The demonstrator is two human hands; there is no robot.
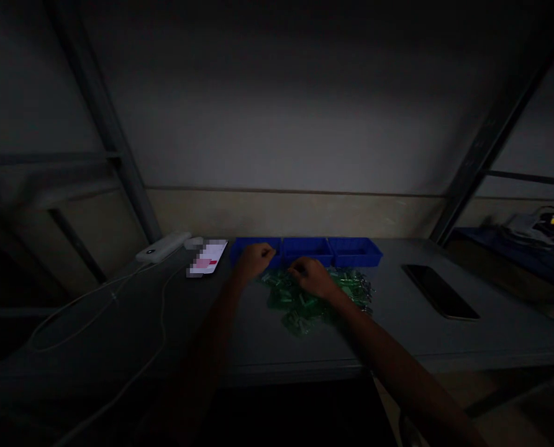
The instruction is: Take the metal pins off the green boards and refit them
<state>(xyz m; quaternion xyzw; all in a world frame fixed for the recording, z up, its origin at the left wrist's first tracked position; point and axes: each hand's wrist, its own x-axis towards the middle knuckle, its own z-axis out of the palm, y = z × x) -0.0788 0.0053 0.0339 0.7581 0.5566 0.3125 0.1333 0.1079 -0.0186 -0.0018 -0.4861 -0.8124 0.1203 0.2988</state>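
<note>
A pile of small green items [300, 320], some looking like clear-wrapped packets and some with shiny metallic ends, lies on the grey table. My right hand [312, 277] is over this pile, its fingers curled and pinched together. In front of the left blue bin [277, 243] is my left hand [256, 259], fingertips closed and pointing right. Whatever either pinch holds, if anything, is too small and dark to make out. A middle blue bin [307, 244] and a right blue bin [357, 251] stand beside it in a row behind the pile.
A phone with a lit screen [214, 253] and a white power bank [164, 246] with cables are at the left. On the right lies a dark phone [440, 292]. Metal posts [135, 198] frame the table [244, 347], with a wall behind. The scene is dim.
</note>
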